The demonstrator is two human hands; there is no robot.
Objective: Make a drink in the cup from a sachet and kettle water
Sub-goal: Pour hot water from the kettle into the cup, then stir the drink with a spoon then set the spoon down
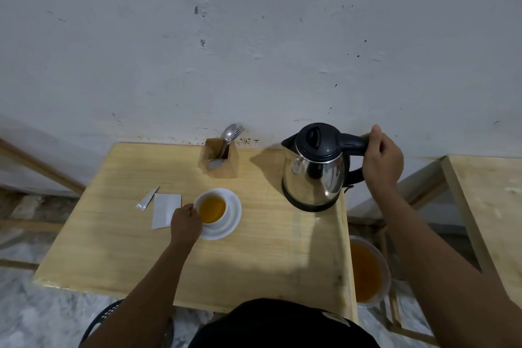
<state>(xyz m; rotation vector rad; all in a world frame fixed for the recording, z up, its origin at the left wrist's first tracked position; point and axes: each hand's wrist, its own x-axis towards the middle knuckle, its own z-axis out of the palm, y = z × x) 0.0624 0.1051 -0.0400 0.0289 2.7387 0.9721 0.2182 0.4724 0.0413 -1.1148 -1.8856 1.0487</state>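
A white cup full of amber liquid stands on a white saucer near the middle of the wooden table. My left hand grips the cup at its left side. A steel kettle with a black lid stands upright at the table's right edge. My right hand is curled round its black handle. The opened white sachet lies flat left of the cup, with its torn-off strip beside it.
A wooden holder with a spoon and a fork stands at the back by the wall. On the floor right of the table sits a bowl of amber liquid. A second wooden table stands at the right.
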